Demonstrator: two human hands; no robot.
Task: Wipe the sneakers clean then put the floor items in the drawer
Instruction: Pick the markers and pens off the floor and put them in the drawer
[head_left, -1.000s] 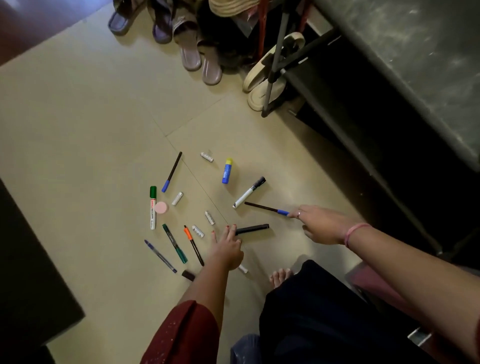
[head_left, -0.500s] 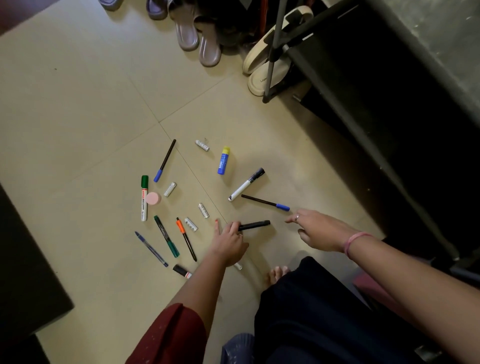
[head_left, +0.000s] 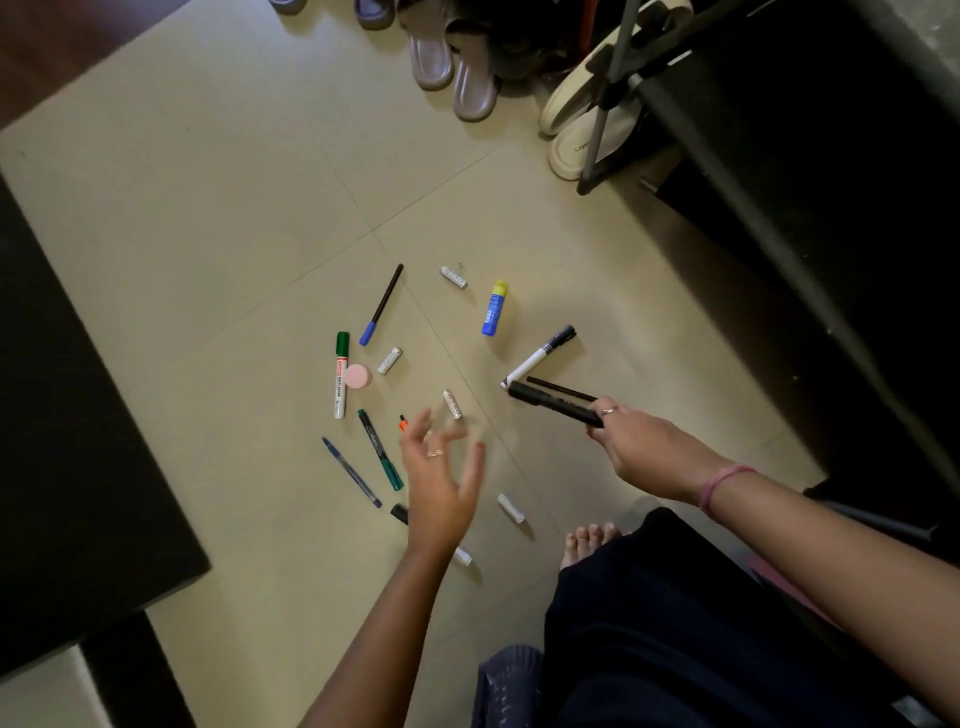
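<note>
Lying on beige tile floor (head_left: 208, 218), pens; right grip (head_left: 644, 447) holds black marker (head_left: 550, 404), left grip (head_left: 441, 483) wide.

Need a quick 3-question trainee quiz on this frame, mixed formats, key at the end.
1. True or false: the right hand grips a black marker.
2. What does the left hand hold? A) an orange pen B) nothing C) a battery
3. Fill in: the pink round eraser lies right beside the ___-capped marker.

Key: 1 true; 2 B; 3 green.
</note>
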